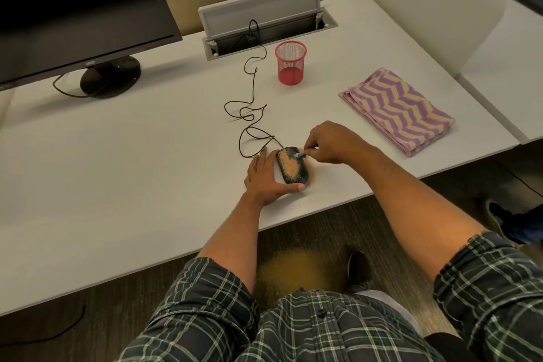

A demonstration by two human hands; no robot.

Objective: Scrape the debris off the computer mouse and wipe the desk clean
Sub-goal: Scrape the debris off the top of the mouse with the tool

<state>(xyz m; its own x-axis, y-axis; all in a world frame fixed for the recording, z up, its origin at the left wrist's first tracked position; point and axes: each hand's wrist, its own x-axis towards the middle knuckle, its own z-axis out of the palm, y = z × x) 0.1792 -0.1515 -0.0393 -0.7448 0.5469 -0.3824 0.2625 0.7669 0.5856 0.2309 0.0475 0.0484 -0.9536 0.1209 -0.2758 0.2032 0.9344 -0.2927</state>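
Observation:
A dark wired computer mouse [292,168] lies near the front edge of the white desk [132,170], its top covered with sandy orange debris. My left hand [264,178] holds it steady, fingers along its left side and thumb curled round its near end. My right hand [329,142] pinches a small blue-tipped scraper [301,155] whose tip touches the mouse's far right part. Some debris lies on the desk beside the mouse's right side. A folded purple and cream zigzag cloth [396,110] lies at the right.
The mouse cable [249,114] loops back to an open cable hatch [264,23]. A red mesh cup [291,63] stands behind the mouse. A monitor [73,9] on its stand fills the far left. Sandy debris [296,270] lies on the carpet under the desk edge.

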